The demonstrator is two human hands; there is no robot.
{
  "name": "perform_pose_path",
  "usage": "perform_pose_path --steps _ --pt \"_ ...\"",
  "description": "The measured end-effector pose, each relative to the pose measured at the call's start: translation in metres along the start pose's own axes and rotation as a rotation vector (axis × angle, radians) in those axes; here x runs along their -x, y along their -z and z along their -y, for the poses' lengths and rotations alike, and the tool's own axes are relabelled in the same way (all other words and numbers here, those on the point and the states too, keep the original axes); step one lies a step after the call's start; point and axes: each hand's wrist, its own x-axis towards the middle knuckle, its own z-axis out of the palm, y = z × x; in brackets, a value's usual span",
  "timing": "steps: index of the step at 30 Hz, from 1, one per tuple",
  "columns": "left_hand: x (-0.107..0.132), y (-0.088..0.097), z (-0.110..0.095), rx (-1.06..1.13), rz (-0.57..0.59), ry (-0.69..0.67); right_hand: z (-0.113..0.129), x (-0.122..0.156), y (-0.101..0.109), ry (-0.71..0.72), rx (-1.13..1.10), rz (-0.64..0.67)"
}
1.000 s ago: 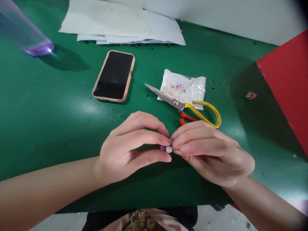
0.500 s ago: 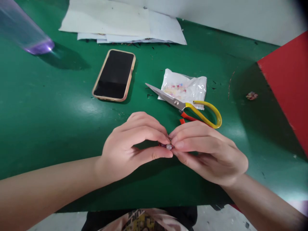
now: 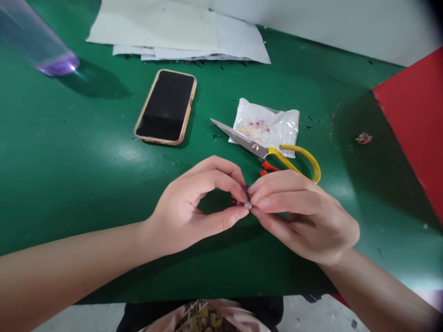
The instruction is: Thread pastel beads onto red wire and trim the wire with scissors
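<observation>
Between my fingertips is a small string of beads [image 3: 248, 205], with a pale round bead in front and dark red and purple ones beside it. My left hand [image 3: 204, 203] pinches it between thumb and forefinger. From the other side, my right hand [image 3: 301, 210] grips its end with the fingers pressed together. Most of the string is hidden by my fingers. Just beyond my right hand lie scissors [image 3: 255, 147] with one yellow and one red handle. Their blades overlap a clear packet [image 3: 284, 127] of small coloured beads.
A phone [image 3: 167, 106] lies at left on the green table [image 3: 114, 184]. Behind it are sheets of paper [image 3: 155, 25], and a purple-based bottle [image 3: 57, 62] stands at far left. A bead cluster [image 3: 364, 138] rests near a red box [image 3: 415, 110].
My left fingers have shifted and lifted slightly, so another purple bead shows behind the pale one. My right hand keeps its pinch. The whole view has moved a little.
</observation>
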Motion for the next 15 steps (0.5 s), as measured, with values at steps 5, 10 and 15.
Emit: perform_pose_path --steps 5,10,15 --pt "-0.0034 -0.0001 0.0011 0.102 0.043 0.063 -0.0028 -0.0015 -0.0003 0.036 0.000 0.019" --pt "-0.0033 0.0001 0.0026 0.149 0.071 0.094 -0.0030 -0.0004 -0.0009 0.029 -0.043 0.024" --pt "-0.0019 0.0007 0.0004 0.160 0.083 0.157 -0.0034 -0.0001 -0.0007 0.008 -0.057 0.017"
